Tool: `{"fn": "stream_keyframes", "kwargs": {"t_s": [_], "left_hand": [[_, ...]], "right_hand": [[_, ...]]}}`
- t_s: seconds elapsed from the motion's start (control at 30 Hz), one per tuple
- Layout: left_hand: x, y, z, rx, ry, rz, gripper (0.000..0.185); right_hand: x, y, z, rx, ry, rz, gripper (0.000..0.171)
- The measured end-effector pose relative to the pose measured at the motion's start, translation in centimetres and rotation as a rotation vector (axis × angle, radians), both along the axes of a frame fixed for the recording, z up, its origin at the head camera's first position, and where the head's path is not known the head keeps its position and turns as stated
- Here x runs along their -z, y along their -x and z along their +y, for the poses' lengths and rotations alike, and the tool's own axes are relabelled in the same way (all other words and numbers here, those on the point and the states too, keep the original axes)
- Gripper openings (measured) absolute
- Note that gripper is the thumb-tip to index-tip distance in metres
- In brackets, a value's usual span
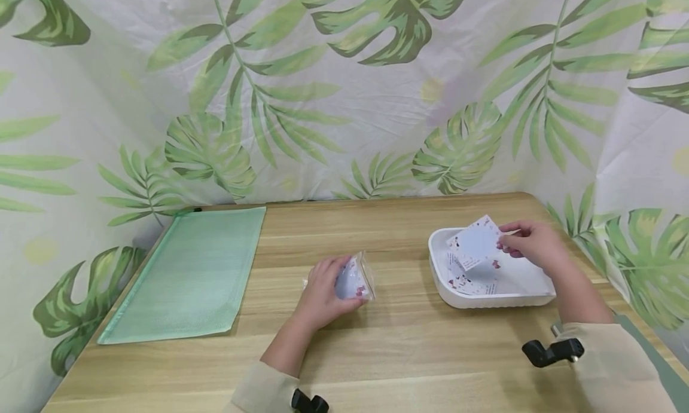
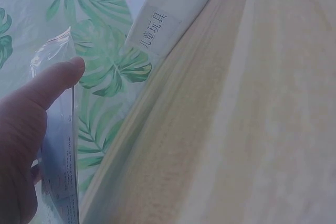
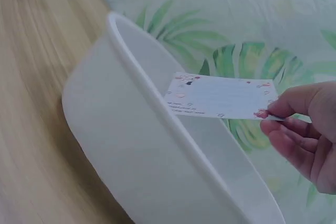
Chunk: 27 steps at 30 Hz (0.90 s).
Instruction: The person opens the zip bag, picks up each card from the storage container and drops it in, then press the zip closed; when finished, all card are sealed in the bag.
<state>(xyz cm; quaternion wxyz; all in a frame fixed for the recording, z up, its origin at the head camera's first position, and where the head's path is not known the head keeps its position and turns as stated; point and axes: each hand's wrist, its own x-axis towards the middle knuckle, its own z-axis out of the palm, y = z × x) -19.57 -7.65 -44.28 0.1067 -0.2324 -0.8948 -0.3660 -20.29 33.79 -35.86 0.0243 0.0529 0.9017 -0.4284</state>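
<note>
My right hand (image 1: pixel 530 241) pinches a small white card (image 1: pixel 475 243) with red printed marks and holds it above the white tray (image 1: pixel 457 296). The right wrist view shows the card (image 3: pixel 220 97) level over the tray's rim (image 3: pixel 152 103), gripped at one end by thumb and fingers (image 3: pixel 299 106). More such cards (image 1: pixel 470 281) lie inside the tray. My left hand (image 1: pixel 325 290) rests on the wooden table (image 1: pixel 398 353) and grips a clear plastic sleeve (image 1: pixel 356 278) holding cards. The left wrist view has the thumb (image 2: pixel 50 85) against that sleeve (image 2: pixel 58 156).
A green mesh zip pouch (image 1: pixel 185 275) lies flat at the table's left side. Leaf-print cloth (image 1: pixel 344 84) walls the table in behind and on both sides. The tray (image 2: pixel 173 9) carries a printed label.
</note>
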Motion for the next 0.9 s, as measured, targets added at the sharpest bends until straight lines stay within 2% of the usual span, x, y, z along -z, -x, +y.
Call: {"fn": "stream_keyframes", "kwargs": {"t_s": [0.23, 0.4, 0.5, 0.67, 0.9], "left_hand": [[-0.1, 0.0, 0.0, -0.002, 0.010, 0.011, 0.084], [-0.2, 0.2, 0.0, -0.009, 0.014, 0.019, 0.083], [-0.2, 0.3, 0.1, -0.016, 0.020, 0.026, 0.084], [-0.2, 0.3, 0.1, -0.024, 0.036, 0.018, 0.085], [-0.1, 0.1, 0.0, -0.010, 0.057, 0.032, 0.086]], "right_hand": [[-0.6, -1.6, -3.6, 0.061, 0.180, 0.124, 0.051], [-0.3, -2.1, -6.8, 0.071, 0.287, 0.144, 0.052], [0.1, -2.2, -8.7, 0.047, 0.351, 0.157, 0.048], [0.6, -2.3, -11.4, -0.004, 0.385, 0.118, 0.044], [1.1, -2.2, -13.8, -0.054, 0.366, 0.040, 0.039]]}}
